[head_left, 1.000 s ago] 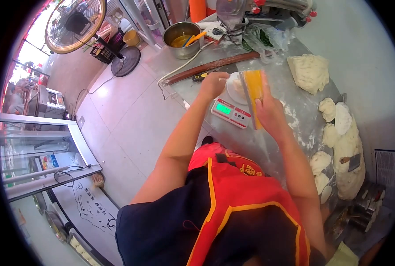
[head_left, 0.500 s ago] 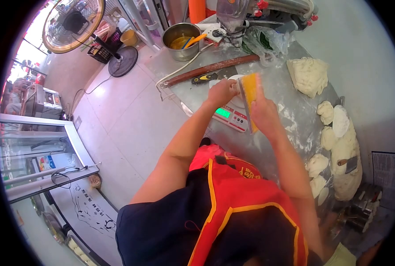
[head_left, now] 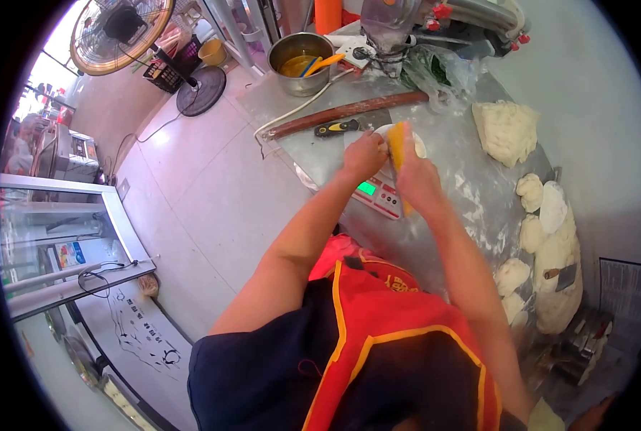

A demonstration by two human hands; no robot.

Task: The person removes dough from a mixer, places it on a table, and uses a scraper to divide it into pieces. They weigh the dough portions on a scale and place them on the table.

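A flat yellow packet (head_left: 397, 144) stands tilted above a kitchen scale (head_left: 386, 201) with a lit green display. My right hand (head_left: 420, 181) is wrapped round the packet's right side. At its left edge my left hand (head_left: 365, 155) is closed in a pinch, its fingertips partly hidden against the packet. Behind the hands shows the rim of a white dish (head_left: 419, 147) on the scale. Just beyond my left hand lies a black-and-yellow handled tool (head_left: 337, 128), and past it a long brown rolling pin (head_left: 349, 115).
A steel pot (head_left: 301, 65) with yellow liquid stands at the table's back left, near a power strip (head_left: 354, 54). Large dough (head_left: 506, 133) and several smaller pieces (head_left: 529, 192) line the right side, with a scraper (head_left: 566, 276) on a long dough mass. A fan (head_left: 202, 92) stands on the floor.
The packet has turned more edge-on and sits slightly lower, with my right hand covering more of it. My left hand stays at its left edge. The whole view has shifted a little.
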